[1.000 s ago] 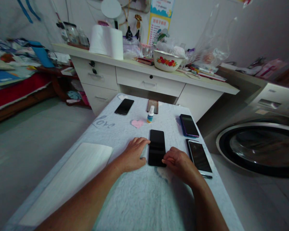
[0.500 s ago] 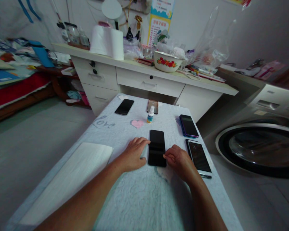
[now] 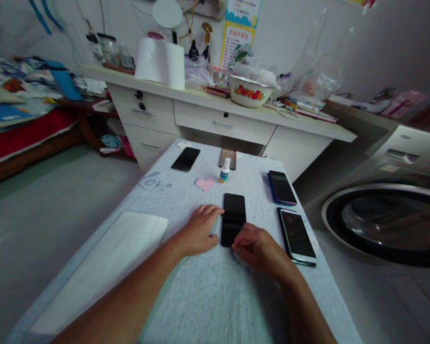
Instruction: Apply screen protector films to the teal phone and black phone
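On the table [image 3: 186,301], the phone [image 3: 233,212] is lying between the left hand [image 3: 200,230], open fingers resting at its left edge, and the right hand [image 3: 258,246], curled over its near-right corner, grip unclear, steady bracing probably serving best.

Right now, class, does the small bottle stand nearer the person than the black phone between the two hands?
No, the small bottle stands beyond the far end of the black phone, toward the white drawers.

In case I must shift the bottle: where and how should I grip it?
Probably pinch the bottle around its labelled body, from the near side: it stands upright, its top is narrower, and the phone in front lies flat.
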Available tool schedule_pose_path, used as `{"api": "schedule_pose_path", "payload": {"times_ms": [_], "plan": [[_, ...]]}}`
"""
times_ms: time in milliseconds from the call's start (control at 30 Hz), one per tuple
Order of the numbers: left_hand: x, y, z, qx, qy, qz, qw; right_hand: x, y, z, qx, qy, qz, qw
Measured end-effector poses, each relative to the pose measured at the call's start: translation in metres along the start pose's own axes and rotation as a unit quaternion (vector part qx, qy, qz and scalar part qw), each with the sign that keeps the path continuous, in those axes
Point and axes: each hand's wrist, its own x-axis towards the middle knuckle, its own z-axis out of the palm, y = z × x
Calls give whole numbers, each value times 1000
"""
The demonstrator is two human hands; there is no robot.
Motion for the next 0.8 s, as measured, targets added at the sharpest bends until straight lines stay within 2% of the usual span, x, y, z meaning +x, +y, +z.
{"api": "schedule_pose_path", "payload": {"times_ms": [267,467,800], "plan": [[0,0,0,3,-3,0,1000,0,13,-7,-78,44,85,992],[0,2,-1,4,-3,-2,1000,2,19,-9,-146,85,124,978],[0,1,-1,5,-2,3,1000,6,6,3,-127,63,85,986]]}}
